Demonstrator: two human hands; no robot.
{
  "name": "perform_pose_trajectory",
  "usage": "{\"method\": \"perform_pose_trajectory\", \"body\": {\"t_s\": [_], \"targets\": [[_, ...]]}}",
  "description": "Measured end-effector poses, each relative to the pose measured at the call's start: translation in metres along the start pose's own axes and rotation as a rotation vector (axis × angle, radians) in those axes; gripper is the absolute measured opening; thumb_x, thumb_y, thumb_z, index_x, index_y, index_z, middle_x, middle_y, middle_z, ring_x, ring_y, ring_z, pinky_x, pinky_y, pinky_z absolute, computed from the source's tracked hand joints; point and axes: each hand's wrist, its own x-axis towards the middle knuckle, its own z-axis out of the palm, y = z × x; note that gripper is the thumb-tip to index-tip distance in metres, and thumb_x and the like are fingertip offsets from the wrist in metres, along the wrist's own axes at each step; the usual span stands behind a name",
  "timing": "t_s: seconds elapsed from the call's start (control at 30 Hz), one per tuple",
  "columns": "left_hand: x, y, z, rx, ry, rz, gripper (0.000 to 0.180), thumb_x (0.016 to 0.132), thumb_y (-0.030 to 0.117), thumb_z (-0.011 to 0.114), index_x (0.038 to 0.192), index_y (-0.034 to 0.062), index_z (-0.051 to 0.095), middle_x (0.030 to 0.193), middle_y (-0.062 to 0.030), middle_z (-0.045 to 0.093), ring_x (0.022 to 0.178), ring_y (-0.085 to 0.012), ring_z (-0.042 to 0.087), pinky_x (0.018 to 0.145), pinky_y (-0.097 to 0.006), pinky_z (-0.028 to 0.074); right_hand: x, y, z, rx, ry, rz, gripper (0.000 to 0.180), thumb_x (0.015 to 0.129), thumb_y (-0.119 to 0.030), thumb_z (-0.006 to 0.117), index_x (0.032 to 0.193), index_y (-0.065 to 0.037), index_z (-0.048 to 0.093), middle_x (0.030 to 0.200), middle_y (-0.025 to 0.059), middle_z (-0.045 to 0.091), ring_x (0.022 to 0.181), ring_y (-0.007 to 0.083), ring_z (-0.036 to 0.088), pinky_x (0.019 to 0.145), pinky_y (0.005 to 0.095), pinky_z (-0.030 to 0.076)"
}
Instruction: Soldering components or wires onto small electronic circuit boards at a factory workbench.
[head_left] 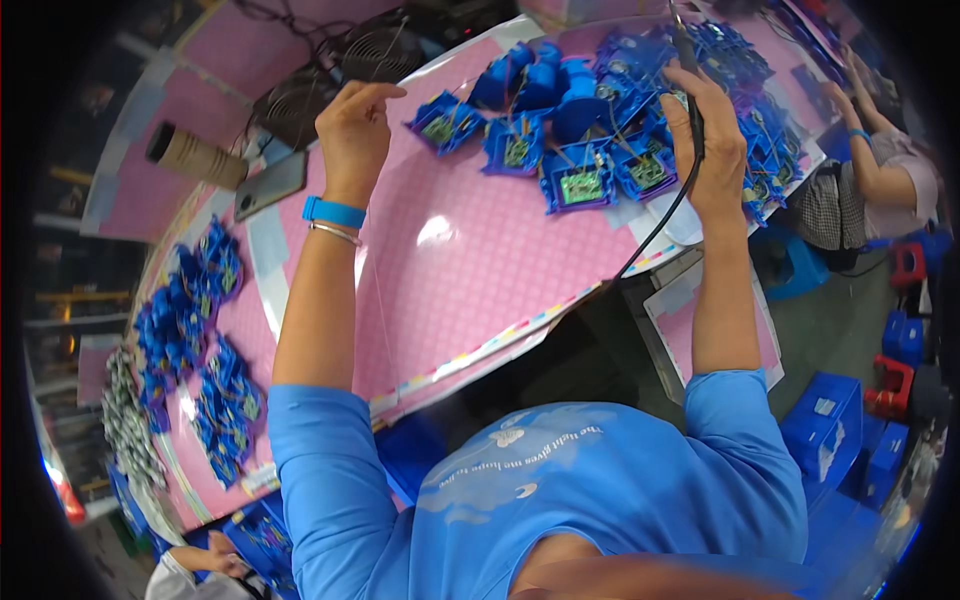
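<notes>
Raised over the table's far left part, my left hand [355, 130] is closed in a pinch. A thin strand, looking like solder wire [383, 300], runs down from it past the wrist. My right hand [712, 145] is wrapped round a soldering iron [686, 55], its metal end pointing away from me and its black cable [660, 228] trailing down over the table edge. Below and left of the iron stand several blue plastic housings with green circuit boards, among them one near the front [582, 186] and one at the left end [445, 125].
More blue housings [770, 150] pile up at the right, and others [225, 400] lie at the left on the pink table [470, 270]. A phone [270, 186], a brown cylinder [195, 155] and black fans [383, 52] stand at the far left. Another person [885, 165] sits at the right.
</notes>
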Motion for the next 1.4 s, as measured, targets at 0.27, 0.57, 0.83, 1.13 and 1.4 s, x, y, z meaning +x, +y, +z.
{"method": "perform_pose_trajectory", "body": {"t_s": [0.27, 0.57, 0.83, 1.13, 1.4], "targets": [[0.027, -0.007, 0.018, -0.293, -0.697, -0.141, 0.067, 0.070, -0.019, 0.052, 0.125, 0.0111, 0.075, 0.110, -0.0130, 0.077, 0.103, -0.0229, 0.073, 0.092, -0.031, 0.054, -0.005, 0.047, 0.015, 0.353, -0.365, 0.328, 0.055, 0.096, -0.023, 0.076, 0.145, -0.017, 0.052, 0.133, 0.0126, 0.065, 0.119, 0.0260, 0.065, 0.100, 0.0358, 0.050], [-0.046, 0.032, -0.052, -0.243, -0.778, -0.262, 0.061, 0.072, -0.018, 0.058, 0.125, 0.0087, 0.073, 0.093, -0.0089, 0.073, 0.081, -0.0136, 0.066, 0.067, -0.029, 0.053, -0.011, -0.020, 0.013, 0.362, -0.477, 0.196, 0.066, 0.085, -0.022, 0.081, 0.142, -0.012, 0.051, 0.118, 0.0154, 0.068, 0.098, 0.0376, 0.065, 0.086, 0.0419, 0.050], [-0.152, 0.097, -0.138, -0.057, -0.559, -0.514, 0.045, 0.075, -0.012, 0.072, 0.118, 0.0008, 0.073, 0.104, -0.0123, 0.076, 0.066, -0.0130, 0.064, 0.060, -0.027, 0.050, -0.036, -0.103, 0.034, 0.509, -0.462, 0.001, 0.069, 0.081, -0.022, 0.082, 0.142, -0.010, 0.052, 0.105, 0.0143, 0.067, 0.098, 0.0352, 0.065, 0.093, 0.0461, 0.046], [-0.196, 0.136, -0.182, 0.105, -0.242, -0.534, 0.045, 0.079, -0.011, 0.072, 0.119, 0.0091, 0.075, 0.107, -0.0093, 0.074, 0.067, -0.0175, 0.061, 0.062, -0.029, 0.049, -0.028, -0.127, 0.038, 0.508, -0.314, -0.200, 0.048, 0.087, -0.018, 0.081, 0.129, -0.007, 0.063, 0.124, 0.0161, 0.069, 0.116, 0.0382, 0.063, 0.103, 0.0441, 0.048], [-0.209, 0.129, -0.170, -0.045, -0.271, -0.436, 0.052, 0.080, -0.014, 0.070, 0.125, 0.0122, 0.072, 0.131, -0.0135, 0.069, 0.108, -0.0325, 0.073, 0.081, -0.037, 0.061, -0.082, -0.188, -0.016, 0.722, -0.505, -0.344, 0.054, 0.082, -0.026, 0.088, 0.122, -0.007, 0.058, 0.140, 0.0307, 0.061, 0.142, 0.0491, 0.048, 0.120, 0.0556, 0.030]]}}
